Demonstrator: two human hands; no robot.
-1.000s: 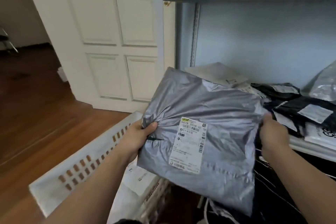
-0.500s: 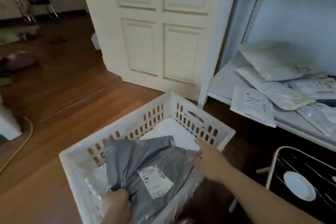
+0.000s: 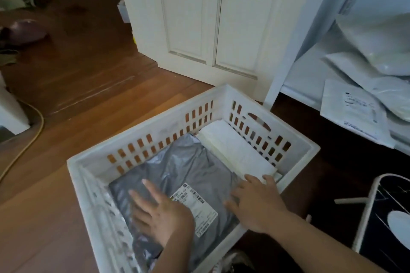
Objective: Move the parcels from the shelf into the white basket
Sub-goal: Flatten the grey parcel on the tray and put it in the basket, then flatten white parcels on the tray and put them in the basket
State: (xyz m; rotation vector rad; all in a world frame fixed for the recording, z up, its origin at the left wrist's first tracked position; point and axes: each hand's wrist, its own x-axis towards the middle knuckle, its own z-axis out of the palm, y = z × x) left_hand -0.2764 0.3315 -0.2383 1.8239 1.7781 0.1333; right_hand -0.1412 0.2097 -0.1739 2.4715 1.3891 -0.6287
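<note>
The white basket (image 3: 142,133) stands on the wooden floor below me. A grey plastic parcel (image 3: 188,168) with a white label lies flat inside it, beside a white parcel (image 3: 235,148) along the right wall. My left hand (image 3: 162,213) lies flat on the grey parcel with straight fingers. My right hand (image 3: 257,199) rests with spread fingers on the parcel's right edge and touches the white parcel. Several white parcels (image 3: 355,108) lie on the low shelf (image 3: 310,77) at the right.
A white panelled door (image 3: 213,24) stands behind the basket. A yellowish hose (image 3: 28,135) curves over the floor at the left. At the lower right stands a white-framed rack (image 3: 368,208) with dark contents. Clutter lies on the floor at the far left.
The grey parcel went from held in front of the shelf down into the basket. Both hands let go of it and now lie flat on it.
</note>
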